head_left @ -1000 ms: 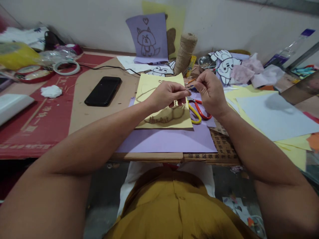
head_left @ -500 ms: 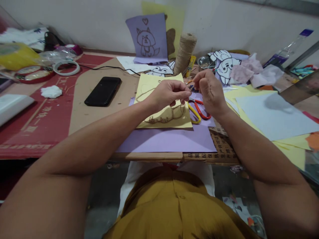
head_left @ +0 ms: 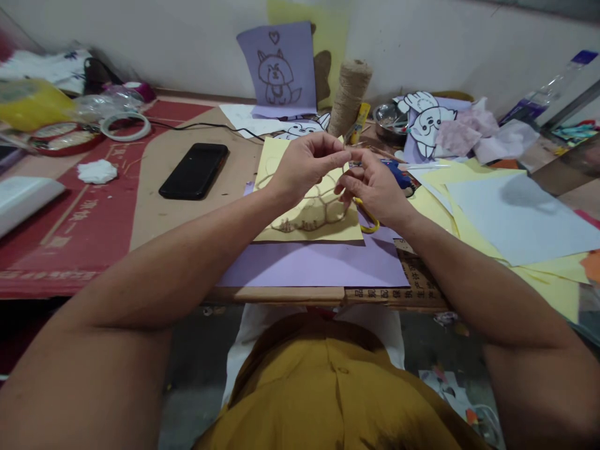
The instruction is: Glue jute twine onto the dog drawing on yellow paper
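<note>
My left hand (head_left: 309, 164) is closed above the yellow sheet (head_left: 314, 234), thumb and fingertips pinching a thin strand of twine (head_left: 344, 166). Close against it, my right hand (head_left: 375, 186) has its fingers bent around the same strand, the fingertips of both hands nearly touching. On the yellow sheet below is an outline made of brown twine (head_left: 309, 225), partly covered by my hands. A purple sheet (head_left: 309, 265) lies under the yellow one. The yellow handle (head_left: 369, 219) of a hand tool shows beneath my right hand; the rest is hidden.
A twine spool (head_left: 350, 94) stands behind my hands beside a yellow glue stick (head_left: 360, 122). A black phone (head_left: 194, 172) lies left. A purple card with a twine animal (head_left: 276, 72) leans on the wall. Right are a blue tool (head_left: 398, 177) and loose paper (head_left: 520, 215).
My right hand has come down and left, turning its fingers toward my left hand, and now covers the tool's red handle. My left hand has shifted slightly up and left.
</note>
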The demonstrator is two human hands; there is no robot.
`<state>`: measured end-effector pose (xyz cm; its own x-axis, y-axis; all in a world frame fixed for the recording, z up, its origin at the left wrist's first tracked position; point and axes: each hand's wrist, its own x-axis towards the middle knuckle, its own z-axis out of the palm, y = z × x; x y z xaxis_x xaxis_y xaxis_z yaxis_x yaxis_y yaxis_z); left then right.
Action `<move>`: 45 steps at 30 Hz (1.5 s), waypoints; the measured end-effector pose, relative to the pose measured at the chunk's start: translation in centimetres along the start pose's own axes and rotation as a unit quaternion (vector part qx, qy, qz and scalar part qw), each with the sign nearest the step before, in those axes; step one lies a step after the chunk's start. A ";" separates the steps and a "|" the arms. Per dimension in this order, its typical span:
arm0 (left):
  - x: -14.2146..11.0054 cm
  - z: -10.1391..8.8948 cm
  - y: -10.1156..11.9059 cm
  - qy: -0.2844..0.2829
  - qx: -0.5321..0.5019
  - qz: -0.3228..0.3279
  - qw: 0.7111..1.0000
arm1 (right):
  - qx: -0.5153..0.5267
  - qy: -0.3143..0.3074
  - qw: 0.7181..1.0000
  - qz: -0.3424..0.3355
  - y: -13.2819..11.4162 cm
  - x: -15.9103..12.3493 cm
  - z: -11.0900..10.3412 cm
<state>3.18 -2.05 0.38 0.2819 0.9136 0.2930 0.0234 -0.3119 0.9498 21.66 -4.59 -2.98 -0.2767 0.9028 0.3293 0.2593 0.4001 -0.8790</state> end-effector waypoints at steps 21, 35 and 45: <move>-2.7 -9.6 -4.3 -0.069 0.358 0.146 0.920 | -0.225 0.094 0.966 -0.087 -1.4 4.1 -1.7; -3.7 -10.2 -5.8 -0.147 0.407 0.226 0.873 | -0.272 0.091 0.957 -0.035 3.0 5.3 0.8; -5.6 -8.8 -3.8 -0.201 0.421 0.250 0.849 | -0.291 0.096 0.951 -0.041 3.6 5.4 0.4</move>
<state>-6.94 -3.71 -3.93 0.7582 0.5025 0.4154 0.4339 -0.8645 0.2537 20.72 1.61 -4.50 -0.1584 0.8550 0.4939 0.7281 0.4390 -0.5264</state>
